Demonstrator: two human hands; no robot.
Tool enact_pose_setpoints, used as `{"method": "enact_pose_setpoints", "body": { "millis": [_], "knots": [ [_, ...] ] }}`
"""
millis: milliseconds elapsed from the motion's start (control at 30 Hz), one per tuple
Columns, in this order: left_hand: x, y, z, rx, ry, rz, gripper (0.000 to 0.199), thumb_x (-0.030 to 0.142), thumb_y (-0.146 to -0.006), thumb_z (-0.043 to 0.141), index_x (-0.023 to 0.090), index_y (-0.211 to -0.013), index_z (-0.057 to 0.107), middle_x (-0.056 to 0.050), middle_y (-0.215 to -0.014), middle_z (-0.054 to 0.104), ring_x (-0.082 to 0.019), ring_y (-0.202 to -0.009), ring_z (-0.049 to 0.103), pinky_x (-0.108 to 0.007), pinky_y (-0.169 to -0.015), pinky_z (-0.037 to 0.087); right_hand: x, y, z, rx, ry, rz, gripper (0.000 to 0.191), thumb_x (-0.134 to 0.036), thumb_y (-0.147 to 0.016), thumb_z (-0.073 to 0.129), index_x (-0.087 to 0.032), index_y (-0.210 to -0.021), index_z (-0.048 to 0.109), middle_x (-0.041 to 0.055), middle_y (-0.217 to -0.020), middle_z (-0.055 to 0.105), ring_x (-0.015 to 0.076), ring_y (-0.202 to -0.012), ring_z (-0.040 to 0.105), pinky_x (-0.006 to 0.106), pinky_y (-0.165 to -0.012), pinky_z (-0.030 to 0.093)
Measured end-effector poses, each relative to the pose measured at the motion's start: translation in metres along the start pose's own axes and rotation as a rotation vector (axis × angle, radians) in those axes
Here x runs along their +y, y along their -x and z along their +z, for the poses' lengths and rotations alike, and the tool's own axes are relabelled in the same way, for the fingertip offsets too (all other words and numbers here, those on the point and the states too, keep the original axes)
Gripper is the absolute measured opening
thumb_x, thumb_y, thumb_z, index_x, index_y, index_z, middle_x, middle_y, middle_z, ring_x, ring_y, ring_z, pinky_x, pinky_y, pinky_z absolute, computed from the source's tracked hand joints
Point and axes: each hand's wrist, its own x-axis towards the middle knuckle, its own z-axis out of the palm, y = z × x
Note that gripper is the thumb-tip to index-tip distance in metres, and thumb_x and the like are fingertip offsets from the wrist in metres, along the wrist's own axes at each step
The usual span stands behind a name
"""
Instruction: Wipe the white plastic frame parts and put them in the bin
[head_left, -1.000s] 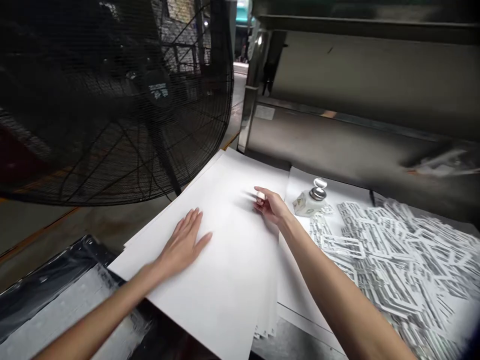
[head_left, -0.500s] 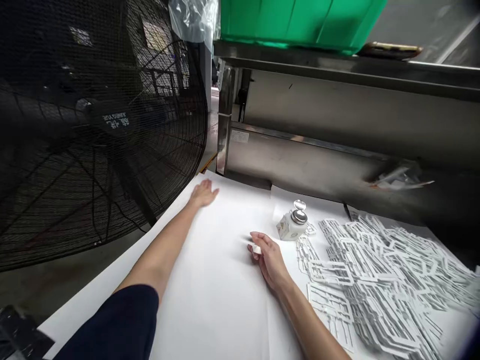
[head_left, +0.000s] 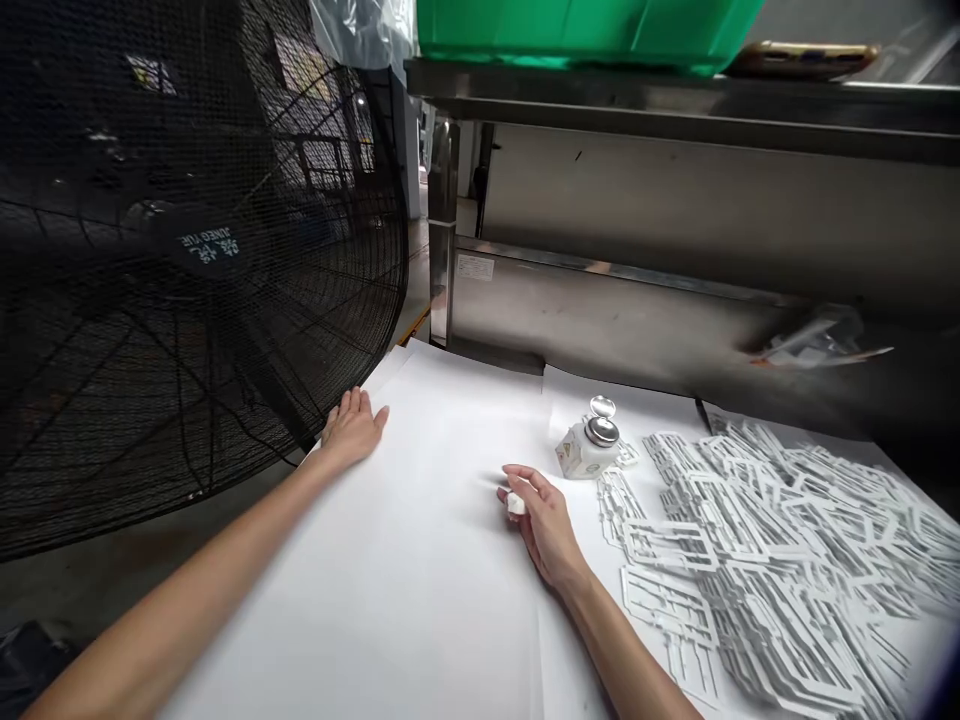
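My left hand (head_left: 352, 430) lies flat, fingers stretched out, on the left edge of the large white paper sheet (head_left: 427, 560). My right hand (head_left: 544, 520) is over the sheet's right part, its fingers curled around a small white wad (head_left: 515, 503) that looks like cloth or cotton. Just beyond the right hand stands a white square pump bottle (head_left: 589, 450) with its round metal lid tipped up. To the right of that hand lie many white flat frame-shaped parts (head_left: 750, 530), spread and heaped on the paper.
A large black fan (head_left: 210, 250) stands close along the left edge. Behind the table is a metal shelf (head_left: 637, 105) carrying a green bin (head_left: 585, 30) and a phone-like flat object (head_left: 806, 60). A clear plastic bag (head_left: 817, 340) sits at the back right.
My left hand has slid from the sheet's far edge leftward and nearer to me. My right hand keeps the white wad in about the same place. The view has shifted slightly.
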Motion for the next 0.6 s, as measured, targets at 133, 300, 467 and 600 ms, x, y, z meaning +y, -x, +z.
{"method": "enact_pose_setpoints", "body": {
  "millis": [133, 300, 467, 600],
  "knots": [
    [0.007, 0.046, -0.006, 0.042, -0.015, 0.097, 0.066, 0.041, -0.090, 0.017, -0.005, -0.136, 0.026, -0.025, -0.145, 0.019, -0.032, -0.136, 0.006, -0.051, -0.107, 0.014, -0.004, -0.001, 0.003, 0.016, -0.069, -0.031, 0.023, -0.031, -0.071, 0.074, -0.017, -0.086, 0.063, -0.0002, -0.071, 0.056, 0.0122, -0.058, 0.052, 0.020, -0.048, 0.040],
    [0.070, 0.123, 0.002, -0.127, 0.058, 0.337, 0.068, 0.047, -0.090, 0.019, 0.000, -0.138, 0.026, -0.021, -0.146, 0.019, -0.028, -0.136, 0.010, -0.046, -0.109, 0.014, -0.011, -0.008, 0.002, 0.080, -0.111, -0.024, 0.010, -0.022, -0.088, 0.060, -0.012, -0.087, 0.058, -0.0023, -0.069, 0.053, 0.0079, -0.052, 0.049, 0.023, -0.059, 0.050],
    [0.115, 0.263, -0.009, -0.482, 0.397, 0.942, 0.060, 0.049, -0.088, 0.031, 0.018, -0.139, 0.031, -0.009, -0.145, 0.027, -0.024, -0.134, 0.020, -0.044, -0.109, 0.016, -0.011, -0.012, -0.001, 0.076, -0.055, 0.040, 0.014, -0.023, -0.094, 0.054, -0.010, -0.095, 0.057, 0.0021, -0.083, 0.056, 0.0105, -0.064, 0.056, 0.022, -0.058, 0.051],
    [0.093, 0.340, -0.031, -0.691, 0.887, 1.007, 0.041, 0.034, -0.089, 0.037, 0.027, -0.127, 0.050, -0.002, -0.100, 0.070, -0.015, -0.093, 0.064, -0.028, -0.094, 0.044, -0.010, -0.011, 0.000, 0.070, -0.005, 0.035, 0.015, -0.024, -0.094, 0.054, -0.010, -0.100, 0.056, 0.0036, -0.089, 0.056, 0.0122, -0.069, 0.057, 0.024, -0.060, 0.052]
  ]
}}
